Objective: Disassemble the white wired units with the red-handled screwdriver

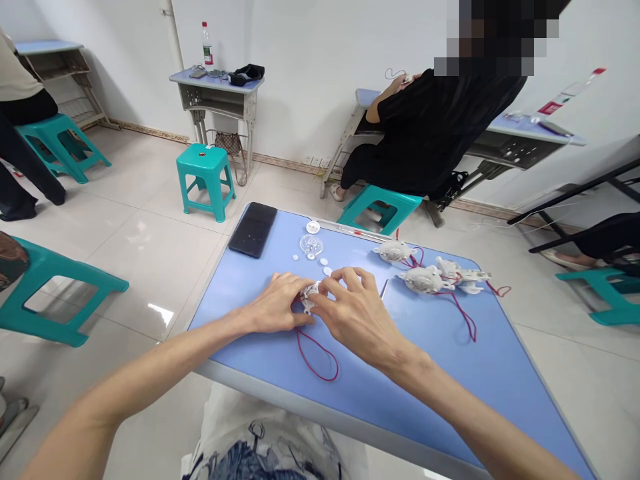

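Observation:
Over the blue desk [400, 393], my left hand [273, 303] is closed around a small white plastic mechanism [309, 297]. Thumb and fingers of my right hand [353, 310] are pinched together at the mechanism's right side; whether a small part sits between them is hidden. A red cord [320, 377] loops on the desk just below the hands. Beyond them lie a clear plastic dish [311, 245], a white gear wheel [313, 227] and several small white discs [324, 262].
A black phone [253, 230] lies at the desk's far left corner. To the right are white mechanisms [423, 279] with red cords [467, 320]. A thin screwdriver [363, 233] rests along the far edge. A person in black [430, 133] sits beyond; a teal stool [205, 173] stands further left.

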Action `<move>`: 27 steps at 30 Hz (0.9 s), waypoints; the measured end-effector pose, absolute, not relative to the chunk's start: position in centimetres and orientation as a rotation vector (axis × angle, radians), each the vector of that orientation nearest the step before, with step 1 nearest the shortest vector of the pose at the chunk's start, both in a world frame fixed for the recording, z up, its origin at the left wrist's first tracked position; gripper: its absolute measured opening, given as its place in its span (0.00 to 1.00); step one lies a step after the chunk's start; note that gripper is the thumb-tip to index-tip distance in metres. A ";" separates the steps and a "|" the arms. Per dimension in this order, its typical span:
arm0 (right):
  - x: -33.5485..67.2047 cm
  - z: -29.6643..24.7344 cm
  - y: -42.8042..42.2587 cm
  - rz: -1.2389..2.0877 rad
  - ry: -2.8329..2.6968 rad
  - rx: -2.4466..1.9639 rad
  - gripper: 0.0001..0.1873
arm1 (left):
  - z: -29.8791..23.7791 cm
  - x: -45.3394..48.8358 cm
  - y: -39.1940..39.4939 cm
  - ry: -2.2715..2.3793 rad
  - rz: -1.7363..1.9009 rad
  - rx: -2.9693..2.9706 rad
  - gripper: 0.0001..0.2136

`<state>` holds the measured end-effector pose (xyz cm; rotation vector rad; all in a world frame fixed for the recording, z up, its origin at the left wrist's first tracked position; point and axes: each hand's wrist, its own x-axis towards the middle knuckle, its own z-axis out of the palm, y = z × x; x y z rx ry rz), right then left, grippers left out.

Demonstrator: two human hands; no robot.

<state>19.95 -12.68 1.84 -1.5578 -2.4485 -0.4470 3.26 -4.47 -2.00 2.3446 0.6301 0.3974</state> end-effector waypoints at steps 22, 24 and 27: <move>21.0 3.5 -11.9 -0.166 -2.423 -1.444 0.06 | -1.8 3.3 -4.5 0.640 0.388 2.332 0.22; 21.2 3.8 -11.6 -0.125 -2.370 -1.444 0.07 | -1.7 3.3 -4.5 0.648 0.380 2.343 0.21; 21.4 4.0 -10.3 -0.084 -2.259 -1.475 0.08 | -1.6 3.2 -4.5 0.670 0.369 2.353 0.19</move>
